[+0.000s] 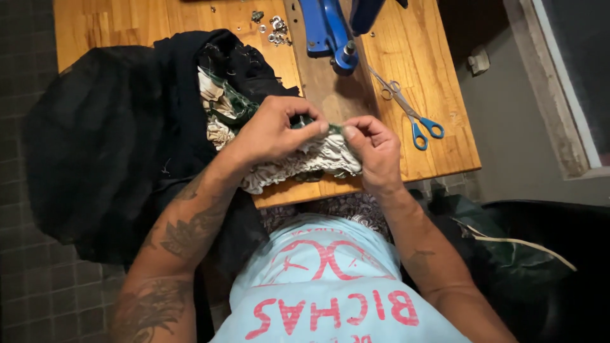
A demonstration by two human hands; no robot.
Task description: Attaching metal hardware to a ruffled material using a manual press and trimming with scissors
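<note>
My left hand (273,130) and my right hand (376,149) pinch the top edge of a gathered green and cream garment (305,164) between thumbs and fingers. The fabric bunches over the near edge of a wooden table (438,57). Both hands meet just in front of a blue hand press (333,35) bolted to a dark wooden board. More of the same printed fabric trails left under my left wrist.
A heap of black cloth (114,140) hangs off the table's left side. Blue-handled scissors (413,117) lie to the right of my hands. Small metal eyelets (276,28) are scattered near the press. A dark bag (521,254) sits on the floor at right.
</note>
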